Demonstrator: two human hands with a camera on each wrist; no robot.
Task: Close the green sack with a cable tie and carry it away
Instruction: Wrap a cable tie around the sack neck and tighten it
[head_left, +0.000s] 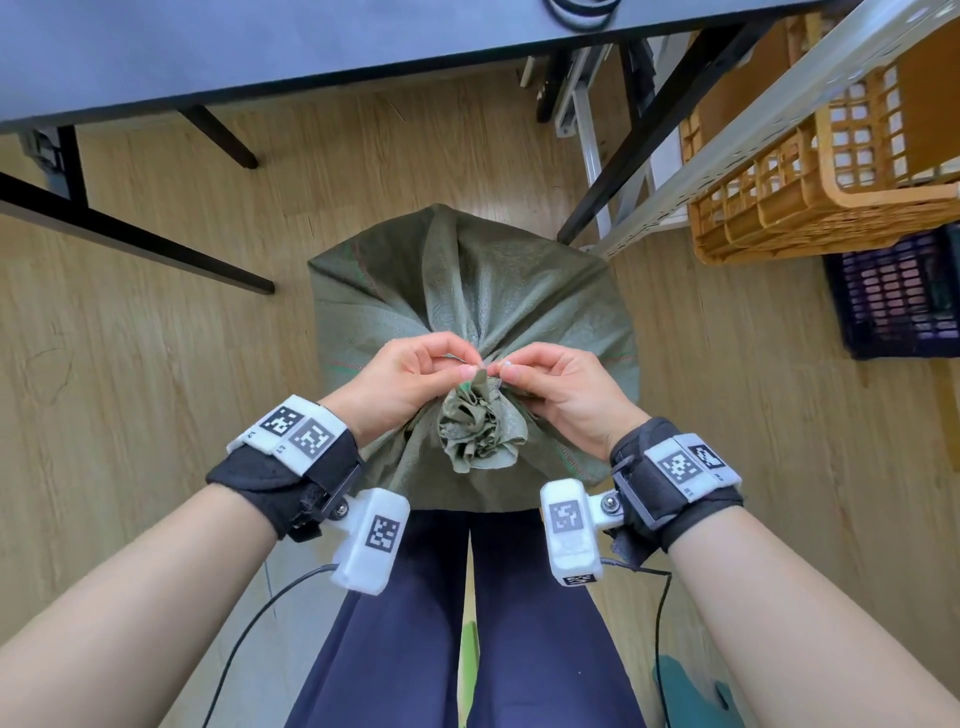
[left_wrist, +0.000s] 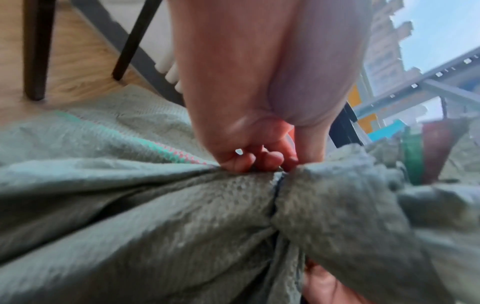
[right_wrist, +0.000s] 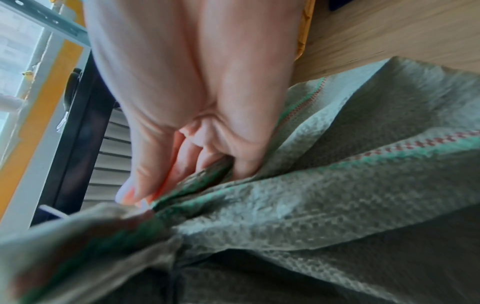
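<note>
Now | green sack (head_left: 467, 291) stands on the floor | neck gathered, presumably so the dark cable tie (left_wrist: 276, 191) cinches it | left hand (head_left: 410, 382) and right hand (head_left: 563, 387) each keep a pinching grip at that neck, fingertips meeting.

Coarse woven matt sack (head_left: 467, 291); wood-grain floor (head_left: 156, 364)

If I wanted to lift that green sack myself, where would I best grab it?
Probably by the cinched neck, just below the ruffled top of the green sack, coming from above. The cloth is gathered there into one narrow bunch that fingers can close around, while the body below is wide and bulging. Both the left hand and right hand already work at that spot.
</note>
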